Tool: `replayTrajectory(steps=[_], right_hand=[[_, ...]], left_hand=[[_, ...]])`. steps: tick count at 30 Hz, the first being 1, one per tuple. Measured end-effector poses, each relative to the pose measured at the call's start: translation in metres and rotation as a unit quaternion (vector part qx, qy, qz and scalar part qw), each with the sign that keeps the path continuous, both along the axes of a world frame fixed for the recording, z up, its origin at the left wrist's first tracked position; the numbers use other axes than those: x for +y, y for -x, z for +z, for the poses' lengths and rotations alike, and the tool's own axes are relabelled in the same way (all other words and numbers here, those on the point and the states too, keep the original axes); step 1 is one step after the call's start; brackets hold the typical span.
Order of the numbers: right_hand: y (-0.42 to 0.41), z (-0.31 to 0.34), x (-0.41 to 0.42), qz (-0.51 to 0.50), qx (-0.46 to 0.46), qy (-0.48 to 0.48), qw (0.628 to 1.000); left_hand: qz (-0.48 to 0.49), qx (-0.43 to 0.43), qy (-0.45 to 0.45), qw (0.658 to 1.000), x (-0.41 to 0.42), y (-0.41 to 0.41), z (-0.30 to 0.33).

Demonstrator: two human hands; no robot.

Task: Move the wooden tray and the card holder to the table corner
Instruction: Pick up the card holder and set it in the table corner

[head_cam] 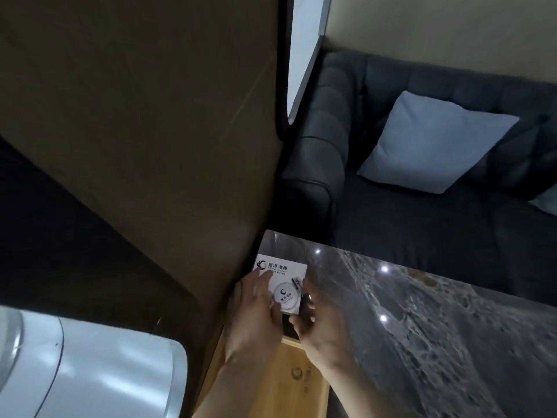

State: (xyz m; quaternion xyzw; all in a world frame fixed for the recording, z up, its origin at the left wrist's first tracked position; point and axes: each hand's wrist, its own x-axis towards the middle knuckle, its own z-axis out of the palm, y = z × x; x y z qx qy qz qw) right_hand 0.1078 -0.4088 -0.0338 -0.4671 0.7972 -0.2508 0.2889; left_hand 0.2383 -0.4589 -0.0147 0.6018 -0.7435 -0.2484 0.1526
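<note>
Both hands are setting the white printed card holder down at the far left corner of the dark marbled glossy table, against the brown wall panel. The left hand is gripping its left side, the right hand its right. The flat pale wooden tray is lying just behind it along the table's left edge, apparently holding nothing. Next, I judge, comes letting go and checking both sit snug in the corner.
</note>
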Motion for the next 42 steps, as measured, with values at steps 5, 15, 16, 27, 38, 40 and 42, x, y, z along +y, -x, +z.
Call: replayTrajectory(steps=[5, 15, 16, 27, 38, 40, 42], right_hand=[[0.004, -0.001, 0.002, 0.121, 0.126, 0.009, 0.985], [0.006, -0.010, -0.031, 0.107, 0.159, 0.059, 0.980], [0.008, -0.008, -0.036, 0.109, 0.166, 0.058, 0.978], [0.023, -0.002, -0.078, 0.113, 0.180, 0.037, 0.976], [0.021, 0.012, -0.077, 0.150, 0.168, -0.014, 0.974], [0.021, 0.019, -0.071, 0.159, 0.155, -0.019, 0.975], [0.024, 0.030, -0.061, 0.158, 0.157, -0.033, 0.974]], left_hand=[[-0.086, -0.072, 0.018, 0.994, 0.009, -0.001, -0.008], [-0.081, -0.092, 0.037, 0.992, -0.027, 0.006, -0.017], [-0.075, -0.091, 0.042, 0.992, -0.031, 0.009, -0.014], [-0.084, -0.104, 0.068, 0.989, -0.069, 0.029, -0.011], [-0.113, -0.144, 0.063, 0.981, -0.066, 0.029, -0.008], [-0.108, -0.142, 0.060, 0.982, -0.057, 0.026, -0.004], [-0.105, -0.145, 0.057, 0.982, -0.048, 0.022, 0.005]])
